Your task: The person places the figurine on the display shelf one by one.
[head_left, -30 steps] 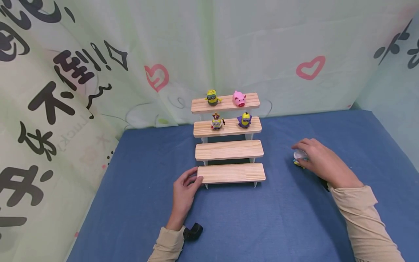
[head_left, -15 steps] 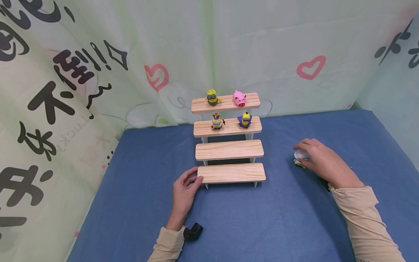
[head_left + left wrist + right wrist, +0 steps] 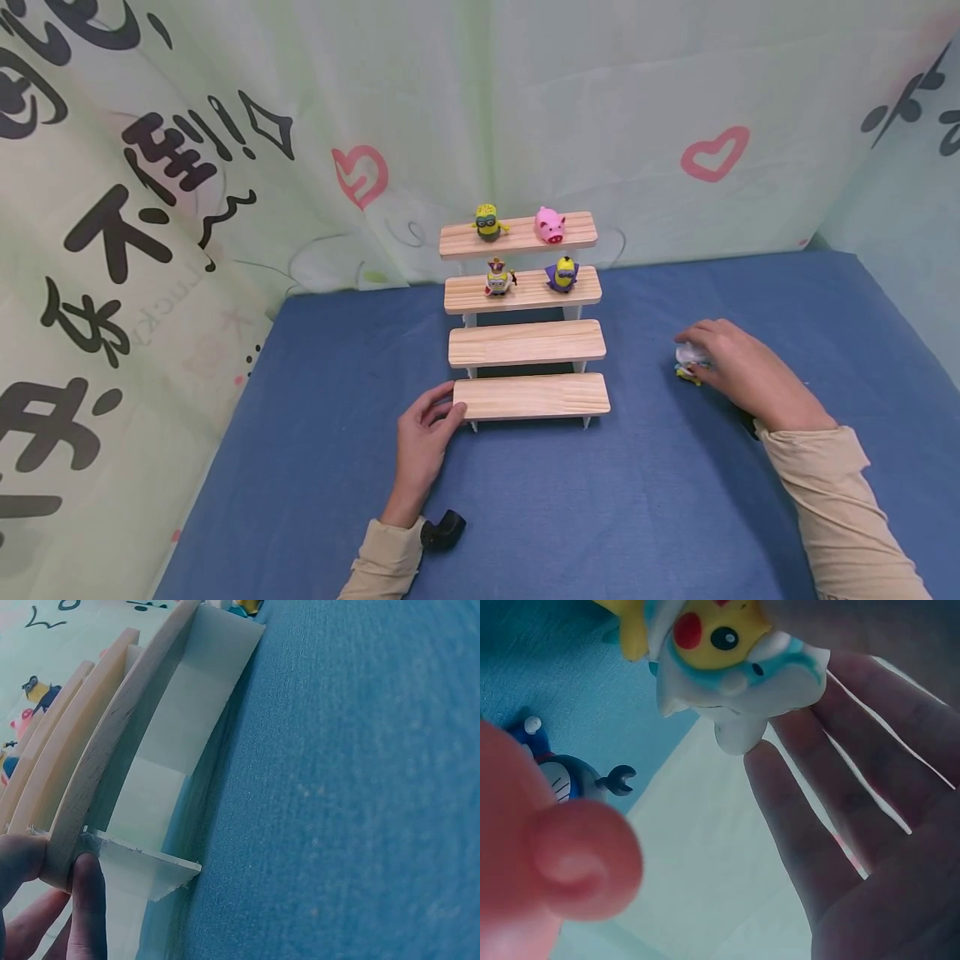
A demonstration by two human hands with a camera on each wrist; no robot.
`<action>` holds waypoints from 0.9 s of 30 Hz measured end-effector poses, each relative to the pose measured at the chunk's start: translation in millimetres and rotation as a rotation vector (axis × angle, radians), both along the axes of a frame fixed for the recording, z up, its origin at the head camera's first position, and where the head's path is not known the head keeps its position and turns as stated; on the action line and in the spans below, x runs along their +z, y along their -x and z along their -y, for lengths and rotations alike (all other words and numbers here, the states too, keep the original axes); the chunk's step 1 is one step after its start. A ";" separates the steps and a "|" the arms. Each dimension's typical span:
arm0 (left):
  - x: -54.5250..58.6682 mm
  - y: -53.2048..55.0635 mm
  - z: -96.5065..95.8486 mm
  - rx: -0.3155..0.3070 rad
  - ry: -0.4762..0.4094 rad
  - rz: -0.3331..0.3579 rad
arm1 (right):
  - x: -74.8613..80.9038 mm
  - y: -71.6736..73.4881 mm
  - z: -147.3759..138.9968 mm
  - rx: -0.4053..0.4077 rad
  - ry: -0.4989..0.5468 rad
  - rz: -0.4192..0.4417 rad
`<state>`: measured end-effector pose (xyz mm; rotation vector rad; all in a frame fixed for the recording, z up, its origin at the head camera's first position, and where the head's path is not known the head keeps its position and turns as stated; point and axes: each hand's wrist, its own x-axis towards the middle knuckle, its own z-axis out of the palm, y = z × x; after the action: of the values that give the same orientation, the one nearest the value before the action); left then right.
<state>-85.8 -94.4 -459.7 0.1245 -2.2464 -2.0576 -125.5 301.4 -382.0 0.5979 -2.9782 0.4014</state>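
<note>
My left hand (image 3: 422, 446) grips the left end of a four-step wooden display stand (image 3: 534, 397) at its lowest board. In the left wrist view, thumb and fingers pinch the board (image 3: 97, 772) from both faces. Off to the stand's right, my right hand (image 3: 742, 375) holds a small Pikachu figure (image 3: 688, 356) in a white hood, low over the blue cloth. The right wrist view shows this Pikachu figure (image 3: 712, 645) between the blurred thumb and the fingertips, the other fingers stretched out. Whether the figure touches the cloth cannot be told.
On the top board stand a yellow Minion figure (image 3: 487, 223) and a pink pig figure (image 3: 550, 226). One board down are a crowned Minion (image 3: 497, 279) and a purple-caped Minion (image 3: 562, 275). The right wrist view shows a blurred pink rounded thing (image 3: 547, 847) and a blue figure (image 3: 574, 780).
</note>
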 end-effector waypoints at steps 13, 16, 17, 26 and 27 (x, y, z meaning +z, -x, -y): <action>0.3 -0.1 -0.5 0.001 -0.004 0.003 | -1.0 4.7 -0.1 0.009 0.030 0.053; 0.6 -0.3 -0.5 -0.002 -0.007 0.002 | -0.5 5.0 -0.2 0.013 0.027 0.059; 0.3 -0.3 -0.4 -0.003 -0.008 0.001 | -0.4 4.9 -0.5 0.014 0.025 0.059; -1.3 0.0 0.2 0.003 0.003 -0.011 | 0.7 4.3 -0.3 0.024 0.024 0.043; -1.2 0.0 0.2 0.004 0.003 -0.012 | 0.7 4.4 -0.1 0.023 0.024 0.046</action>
<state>-85.8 -94.6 -460.8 0.1164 -2.2408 -2.0468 -130.0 301.5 -381.3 0.6293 -3.0076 0.4580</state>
